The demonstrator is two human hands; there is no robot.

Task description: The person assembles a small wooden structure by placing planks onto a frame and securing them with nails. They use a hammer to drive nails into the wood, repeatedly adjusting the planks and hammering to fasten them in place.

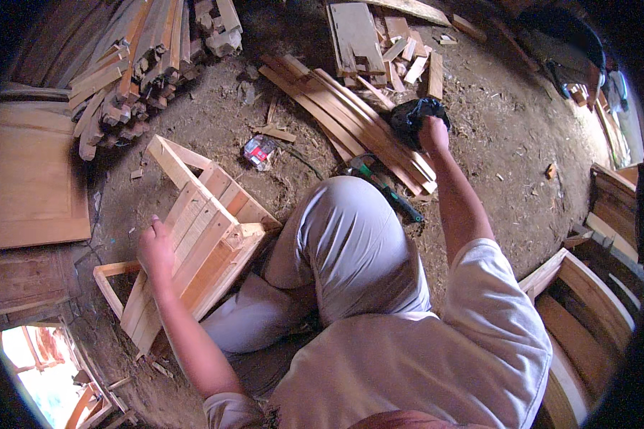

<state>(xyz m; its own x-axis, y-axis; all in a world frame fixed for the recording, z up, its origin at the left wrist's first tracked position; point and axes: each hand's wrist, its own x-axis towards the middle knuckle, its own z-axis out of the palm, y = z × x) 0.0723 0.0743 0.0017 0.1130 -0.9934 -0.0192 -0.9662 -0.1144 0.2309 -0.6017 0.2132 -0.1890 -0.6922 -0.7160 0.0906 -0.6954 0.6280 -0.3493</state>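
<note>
A small wooden frame [215, 229] of nailed planks lies tilted on the ground at my left, beside my knee. My left hand [155, 247] is over its left side, fingers drawn together; whatever they may pinch is too small to make out. My right arm is stretched forward to a black plastic bag [410, 123]. At the bag's opening is my right hand [434, 134], with its fingers hidden in the dark folds. Between the bag and my raised knee lies a hammer [388, 191] with a green and black handle.
Long planks [343, 118] lie ahead, with a red and white package [259, 150] left of them. Wood offcuts [411, 53] are scattered farther off. A timber stack [132, 86] stands far left, above a wooden panel [32, 175]. Wooden frames [587, 286] crowd the right.
</note>
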